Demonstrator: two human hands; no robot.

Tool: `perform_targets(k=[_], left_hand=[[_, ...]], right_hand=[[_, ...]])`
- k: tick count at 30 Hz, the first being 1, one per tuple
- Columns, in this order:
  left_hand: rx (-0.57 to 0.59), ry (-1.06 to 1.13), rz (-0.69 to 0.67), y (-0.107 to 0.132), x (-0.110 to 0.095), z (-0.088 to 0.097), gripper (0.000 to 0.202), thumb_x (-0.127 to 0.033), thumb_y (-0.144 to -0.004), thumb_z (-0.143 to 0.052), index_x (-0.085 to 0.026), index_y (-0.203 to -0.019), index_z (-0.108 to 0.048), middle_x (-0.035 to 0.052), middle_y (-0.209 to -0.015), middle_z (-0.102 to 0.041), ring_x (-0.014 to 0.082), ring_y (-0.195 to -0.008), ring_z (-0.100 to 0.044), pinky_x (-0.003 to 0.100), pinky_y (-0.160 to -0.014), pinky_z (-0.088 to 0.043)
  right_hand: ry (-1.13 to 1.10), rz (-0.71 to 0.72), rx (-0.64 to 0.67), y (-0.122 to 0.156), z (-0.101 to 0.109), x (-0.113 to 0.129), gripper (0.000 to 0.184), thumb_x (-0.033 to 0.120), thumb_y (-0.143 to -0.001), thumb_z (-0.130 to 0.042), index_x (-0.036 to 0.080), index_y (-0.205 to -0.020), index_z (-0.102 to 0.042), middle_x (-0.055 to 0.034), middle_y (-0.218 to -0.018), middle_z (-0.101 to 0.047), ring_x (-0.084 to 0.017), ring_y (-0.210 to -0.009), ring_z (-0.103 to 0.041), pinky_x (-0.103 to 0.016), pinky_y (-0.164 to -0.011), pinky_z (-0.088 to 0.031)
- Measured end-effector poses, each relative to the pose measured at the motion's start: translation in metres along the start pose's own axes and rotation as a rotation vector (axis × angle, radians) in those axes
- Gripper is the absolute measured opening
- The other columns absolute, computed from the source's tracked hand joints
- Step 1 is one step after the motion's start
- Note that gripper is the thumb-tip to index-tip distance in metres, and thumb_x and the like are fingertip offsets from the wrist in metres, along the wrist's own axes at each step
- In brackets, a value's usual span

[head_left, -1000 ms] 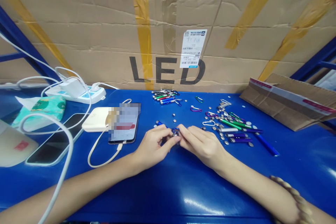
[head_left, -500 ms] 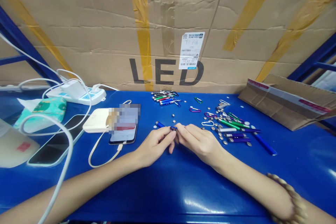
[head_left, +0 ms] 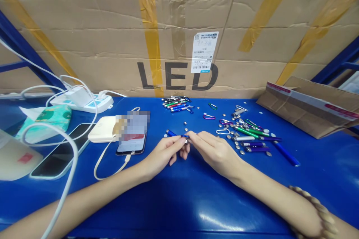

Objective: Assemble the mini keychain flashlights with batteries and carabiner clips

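My left hand (head_left: 165, 152) and my right hand (head_left: 214, 150) meet fingertip to fingertip over the blue table (head_left: 179, 194). Between them they pinch a small blue keychain flashlight (head_left: 176, 134), whose far end sticks out to the upper left. Both hands are closed in a pinch on it. To the right lies a scatter of small flashlights, carabiner clips and button cells (head_left: 246, 134). A second, neater bunch of coloured flashlights (head_left: 176, 104) lies further back near the cardboard box.
A large cardboard box marked LED (head_left: 179, 37) walls off the back. A flattened carton (head_left: 308, 104) lies at right. At left are a phone on a cable (head_left: 131, 134), a power bank (head_left: 102, 129), another phone (head_left: 58, 153), a power strip (head_left: 81, 99) and a tissue pack (head_left: 45, 117).
My hands have shifted slightly away from me and the pinched flashlight part now sits flatter between the fingertips; the left fingers have loosened and spread a little.
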State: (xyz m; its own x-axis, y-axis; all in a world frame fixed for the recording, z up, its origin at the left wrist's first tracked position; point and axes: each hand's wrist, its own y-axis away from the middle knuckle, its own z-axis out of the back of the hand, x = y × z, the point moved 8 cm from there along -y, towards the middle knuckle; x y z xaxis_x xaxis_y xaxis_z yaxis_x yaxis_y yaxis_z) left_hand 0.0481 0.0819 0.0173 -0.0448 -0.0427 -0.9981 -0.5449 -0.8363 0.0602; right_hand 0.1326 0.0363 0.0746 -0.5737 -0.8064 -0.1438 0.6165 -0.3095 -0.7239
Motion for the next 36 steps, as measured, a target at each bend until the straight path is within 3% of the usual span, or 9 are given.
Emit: perform_targets(k=[8,13,17,19,22,27,31,34,36], left_hand=[[0.366,-0.387,-0.134,0.022,-0.014,-0.047,0.035,-0.027,-0.090,-0.038,-0.016,-0.064,-0.059,0.0016,-0.068,-0.059,0.0122,-0.071,-0.052,0.023,-0.069,-0.039],[-0.038,-0.645,-0.238,0.011,-0.015,-0.013,0.018,-0.026,-0.085,-0.052,-0.019,-0.085,-0.068,0.0029,-0.080,-0.067,0.0151,-0.077,-0.054,0.026,-0.072,-0.040],[-0.276,-0.752,-0.281,0.008,-0.016,0.012,0.014,-0.033,-0.078,-0.063,-0.020,-0.076,-0.068,0.0010,-0.074,-0.065,0.0161,-0.077,-0.053,0.030,-0.079,-0.039],[-0.295,-0.759,-0.293,0.009,-0.015,0.014,0.014,-0.034,-0.075,-0.066,-0.021,-0.074,-0.069,0.0007,-0.072,-0.064,0.0165,-0.077,-0.053,0.029,-0.076,-0.040],[-0.275,-0.710,-0.330,0.009,-0.017,0.012,0.012,-0.031,-0.076,-0.065,-0.020,-0.073,-0.069,0.0011,-0.069,-0.064,0.0157,-0.073,-0.051,0.027,-0.068,-0.040],[-0.198,-0.616,-0.356,0.009,-0.023,0.008,0.017,-0.026,-0.081,-0.059,-0.018,-0.069,-0.069,0.0012,-0.065,-0.062,0.0152,-0.071,-0.050,0.026,-0.067,-0.040],[-0.189,-0.698,-0.366,0.010,-0.025,0.008,0.017,-0.028,-0.085,-0.054,-0.021,-0.085,-0.069,0.0024,-0.075,-0.064,0.0169,-0.078,-0.050,0.028,-0.071,-0.043],[-0.301,-0.942,-0.401,0.012,-0.028,0.014,0.029,-0.026,-0.087,-0.051,-0.025,-0.114,-0.058,0.0056,-0.100,-0.061,0.0212,-0.096,-0.047,0.035,-0.083,-0.042],[-0.340,-1.111,-0.396,0.011,-0.026,0.017,0.030,-0.023,-0.087,-0.050,-0.024,-0.116,-0.057,0.0081,-0.112,-0.055,0.0247,-0.105,-0.043,0.041,-0.088,-0.040]], right_hand=[[-0.085,-0.169,0.021,0.006,-0.009,-0.015,0.026,0.009,-0.089,-0.036,0.008,-0.106,-0.055,-0.0049,-0.069,-0.060,-0.011,-0.062,-0.056,-0.020,-0.055,-0.046],[0.276,-0.475,0.303,0.021,-0.016,-0.065,0.026,0.021,-0.088,-0.046,0.015,-0.107,-0.061,-0.0054,-0.072,-0.067,-0.015,-0.058,-0.062,-0.021,-0.045,-0.039],[0.510,-0.624,0.431,0.030,-0.003,-0.089,0.029,0.034,-0.085,-0.052,0.018,-0.106,-0.065,-0.0068,-0.071,-0.066,-0.020,-0.059,-0.063,-0.022,-0.040,-0.032],[0.424,-0.573,0.332,0.023,0.005,-0.081,0.031,0.039,-0.084,-0.052,0.019,-0.104,-0.066,-0.0081,-0.085,-0.065,-0.020,-0.071,-0.063,-0.022,-0.044,-0.038],[-0.060,-0.357,0.267,0.010,-0.001,-0.050,0.030,0.039,-0.086,-0.050,0.025,-0.109,-0.063,-0.0052,-0.103,-0.060,-0.013,-0.085,-0.060,-0.020,-0.062,-0.047],[-0.637,-0.264,0.237,0.002,-0.010,-0.020,0.021,0.021,-0.086,-0.052,0.022,-0.103,-0.065,-0.0030,-0.091,-0.058,-0.006,-0.077,-0.056,-0.017,-0.070,-0.048],[-0.639,-0.365,0.180,0.002,-0.011,-0.033,0.014,0.020,-0.082,-0.057,0.017,-0.092,-0.068,-0.0027,-0.081,-0.061,-0.008,-0.075,-0.058,-0.018,-0.066,-0.049],[-0.412,-0.501,0.242,0.012,-0.016,-0.055,0.015,0.024,-0.083,-0.056,0.017,-0.090,-0.068,-0.0032,-0.081,-0.062,-0.008,-0.066,-0.058,-0.018,-0.058,-0.048],[-0.174,-0.575,0.323,0.022,-0.019,-0.072,0.015,0.025,-0.082,-0.056,0.018,-0.087,-0.068,-0.0028,-0.082,-0.062,-0.009,-0.062,-0.057,-0.019,-0.053,-0.045]])
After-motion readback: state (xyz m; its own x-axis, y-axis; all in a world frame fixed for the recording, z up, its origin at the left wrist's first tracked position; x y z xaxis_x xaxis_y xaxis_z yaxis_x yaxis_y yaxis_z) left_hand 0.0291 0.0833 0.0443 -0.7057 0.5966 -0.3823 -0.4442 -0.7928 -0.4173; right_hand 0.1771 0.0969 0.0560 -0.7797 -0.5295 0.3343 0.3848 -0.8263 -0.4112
